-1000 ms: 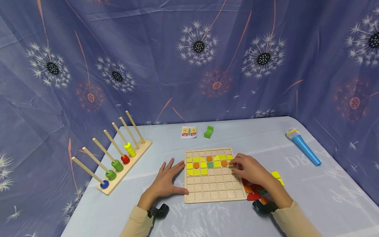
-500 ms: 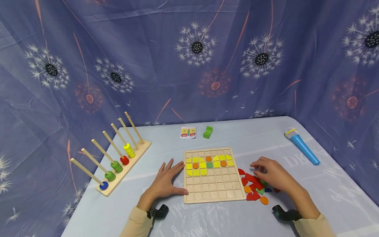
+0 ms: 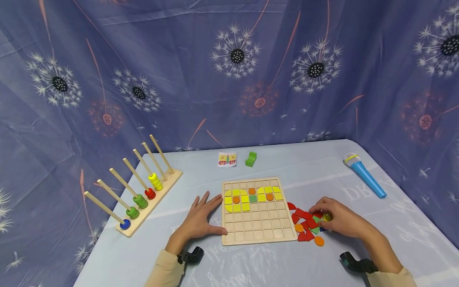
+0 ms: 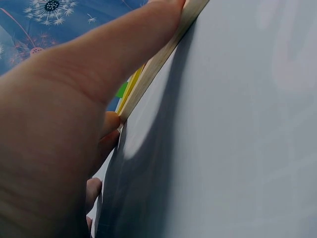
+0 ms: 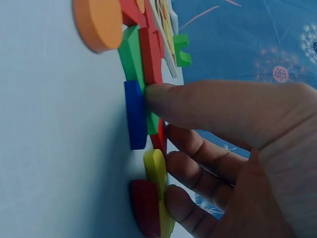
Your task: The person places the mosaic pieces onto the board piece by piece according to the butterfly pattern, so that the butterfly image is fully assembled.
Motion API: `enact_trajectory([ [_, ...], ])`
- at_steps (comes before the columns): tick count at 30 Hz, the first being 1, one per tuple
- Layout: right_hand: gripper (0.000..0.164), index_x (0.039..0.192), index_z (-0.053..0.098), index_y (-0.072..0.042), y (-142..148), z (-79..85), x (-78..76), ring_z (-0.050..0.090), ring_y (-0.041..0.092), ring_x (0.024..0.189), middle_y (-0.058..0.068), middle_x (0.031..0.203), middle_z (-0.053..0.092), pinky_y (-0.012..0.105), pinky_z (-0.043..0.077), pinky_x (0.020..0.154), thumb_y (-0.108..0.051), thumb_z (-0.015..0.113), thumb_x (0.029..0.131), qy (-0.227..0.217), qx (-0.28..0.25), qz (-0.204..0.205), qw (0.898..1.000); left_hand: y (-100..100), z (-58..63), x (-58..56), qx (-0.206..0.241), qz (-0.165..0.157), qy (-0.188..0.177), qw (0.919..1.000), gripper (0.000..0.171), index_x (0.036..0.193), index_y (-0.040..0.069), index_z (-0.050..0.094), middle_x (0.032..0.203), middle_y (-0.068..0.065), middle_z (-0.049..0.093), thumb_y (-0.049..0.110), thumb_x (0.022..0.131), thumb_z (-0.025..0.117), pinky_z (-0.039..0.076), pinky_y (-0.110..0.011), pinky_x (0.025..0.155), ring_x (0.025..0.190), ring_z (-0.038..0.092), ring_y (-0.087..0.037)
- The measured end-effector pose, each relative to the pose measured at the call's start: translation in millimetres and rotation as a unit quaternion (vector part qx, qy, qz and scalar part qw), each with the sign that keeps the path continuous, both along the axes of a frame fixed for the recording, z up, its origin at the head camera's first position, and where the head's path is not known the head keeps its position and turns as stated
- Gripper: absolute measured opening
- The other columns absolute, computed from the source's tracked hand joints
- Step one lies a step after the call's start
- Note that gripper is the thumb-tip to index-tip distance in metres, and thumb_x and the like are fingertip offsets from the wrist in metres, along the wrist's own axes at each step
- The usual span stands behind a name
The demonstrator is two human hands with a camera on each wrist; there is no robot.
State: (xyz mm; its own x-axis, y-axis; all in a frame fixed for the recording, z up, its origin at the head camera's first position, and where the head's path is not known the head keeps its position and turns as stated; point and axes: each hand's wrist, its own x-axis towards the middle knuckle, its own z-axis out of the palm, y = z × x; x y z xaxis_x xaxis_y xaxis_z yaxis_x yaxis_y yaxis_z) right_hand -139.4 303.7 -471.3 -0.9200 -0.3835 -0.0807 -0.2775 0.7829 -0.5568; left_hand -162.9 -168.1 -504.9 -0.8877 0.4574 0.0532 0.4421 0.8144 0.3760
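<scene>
Right of the grid board [image 3: 259, 226], loose pieces [image 3: 310, 223] lie under and left of the right hand [image 3: 338, 217], its fingers bent (whether gripping, cannot tell); the outspread left hand [image 3: 199, 219] touches the board's opposite edge.

Your tan gridded board [image 3: 258, 224] bears yellow, orange and green tiles [image 3: 253, 198]; right of it lie red pieces [image 3: 300, 213], beyond it a dandelion-patterned blue curtain [image 3: 193, 87].

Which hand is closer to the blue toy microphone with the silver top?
The right hand: it's at the flat coloured pieces, left of the blue toy microphone and nearer the person. The left hand is farther left, at the left edge of the square wooden grid board.
</scene>
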Motion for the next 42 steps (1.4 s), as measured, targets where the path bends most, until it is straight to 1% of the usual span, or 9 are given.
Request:
enact_trajectory([
  [5, 0.030, 0.105, 0.072, -0.025, -3, -0.8, -0.4, 0.049, 0.017, 0.095, -0.007, 0.099, 0.053, 0.037, 0.049, 0.081, -0.027, 0.082, 0.077, 0.018, 0.009, -0.010, 1.000, -1, 1.5, 0.8, 0.004, -0.004, 0.003, 1.0000, 0.110, 0.150, 0.024, 0.036, 0.153, 0.013, 0.030, 0.082, 0.060, 0.066, 0.000, -0.052, 0.114, 0.145, 0.008, -0.026],
  [10, 0.026, 0.104, 0.072, -0.023, -3, -3.6, -2.1, 0.049, 0.016, 0.090, -0.005, 0.098, 0.053, 0.033, 0.050, 0.078, -0.026, 0.080, 0.079, 0.027, 0.008, -0.027, 0.999, -1, 1.9, 0.8, 0.006, -0.006, 0.004, 1.0000, 0.110, 0.150, 0.024, 0.037, 0.153, 0.013, 0.030, 0.081, 0.061, 0.066, 0.001, -0.052, 0.114, 0.145, 0.008, -0.026],
  [15, 0.028, 0.103, 0.072, -0.021, -7, -5.6, -3.3, 0.049, 0.016, 0.085, -0.002, 0.096, 0.054, 0.031, 0.051, 0.072, -0.035, 0.079, 0.079, 0.027, 0.017, -0.061, 0.998, -1, -0.2, 0.6, 0.004, -0.005, -0.001, 1.0000, 0.111, 0.150, 0.024, 0.036, 0.153, 0.012, 0.030, 0.082, 0.060, 0.065, 0.000, -0.051, 0.114, 0.145, 0.007, -0.026],
  [18, 0.034, 0.106, 0.071, -0.021, -9, -4.8, -2.6, 0.049, 0.018, 0.089, -0.002, 0.098, 0.053, 0.035, 0.050, 0.075, -0.036, 0.081, 0.077, 0.027, 0.025, -0.058, 0.998, 0, -1.4, 0.8, 0.004, -0.006, -0.002, 1.0000, 0.111, 0.150, 0.024, 0.036, 0.154, 0.011, 0.030, 0.083, 0.060, 0.064, 0.000, -0.051, 0.114, 0.145, 0.007, -0.026],
  [21, 0.035, 0.108, 0.071, -0.023, -10, -3.7, -2.0, 0.048, 0.018, 0.093, -0.002, 0.100, 0.053, 0.039, 0.049, 0.078, -0.030, 0.082, 0.075, 0.028, 0.027, -0.042, 0.998, 0, -2.0, 1.1, 0.005, -0.006, 0.000, 1.0000, 0.111, 0.150, 0.024, 0.036, 0.154, 0.012, 0.030, 0.083, 0.060, 0.063, 0.000, -0.052, 0.114, 0.145, 0.007, -0.026],
  [24, 0.030, 0.104, 0.072, -0.024, -10, -3.9, -2.3, 0.048, 0.018, 0.092, -0.003, 0.098, 0.052, 0.038, 0.049, 0.078, -0.027, 0.082, 0.075, 0.026, 0.020, -0.041, 0.999, -1, -1.9, 1.5, 0.005, -0.006, 0.001, 1.0000, 0.111, 0.150, 0.024, 0.036, 0.153, 0.013, 0.030, 0.084, 0.060, 0.063, 0.001, -0.052, 0.114, 0.145, 0.008, -0.026],
  [28, 0.025, 0.097, 0.073, -0.024, -10, -5.6, -3.7, 0.049, 0.017, 0.090, -0.003, 0.095, 0.053, 0.038, 0.051, 0.080, -0.030, 0.083, 0.075, 0.029, 0.016, -0.053, 0.998, -1, -1.3, 2.0, 0.006, -0.006, 0.000, 1.0000, 0.111, 0.150, 0.024, 0.037, 0.153, 0.013, 0.030, 0.083, 0.060, 0.064, 0.001, -0.052, 0.114, 0.145, 0.008, -0.025],
  [35, 0.026, 0.093, 0.071, -0.024, -12, -7.5, -5.8, 0.049, 0.014, 0.081, -0.006, 0.089, 0.054, 0.031, 0.050, 0.072, -0.039, 0.082, 0.075, 0.051, 0.029, -0.075, 0.995, -1, -0.1, 1.8, 0.010, -0.007, 0.003, 0.9999, 0.110, 0.150, 0.023, 0.037, 0.153, 0.013, 0.030, 0.082, 0.061, 0.065, 0.001, -0.052, 0.114, 0.145, 0.008, -0.026],
  [42, 0.026, 0.095, 0.072, -0.019, -22, -6.8, -10.5, 0.051, 0.013, 0.074, -0.009, 0.081, 0.057, 0.025, 0.049, 0.064, -0.034, 0.082, 0.077, 0.065, -0.005, -0.064, 0.996, -1, 0.6, 1.2, 0.011, -0.007, 0.003, 0.9999, 0.110, 0.150, 0.023, 0.037, 0.153, 0.013, 0.031, 0.081, 0.061, 0.066, 0.001, -0.052, 0.114, 0.145, 0.008, -0.026],
])
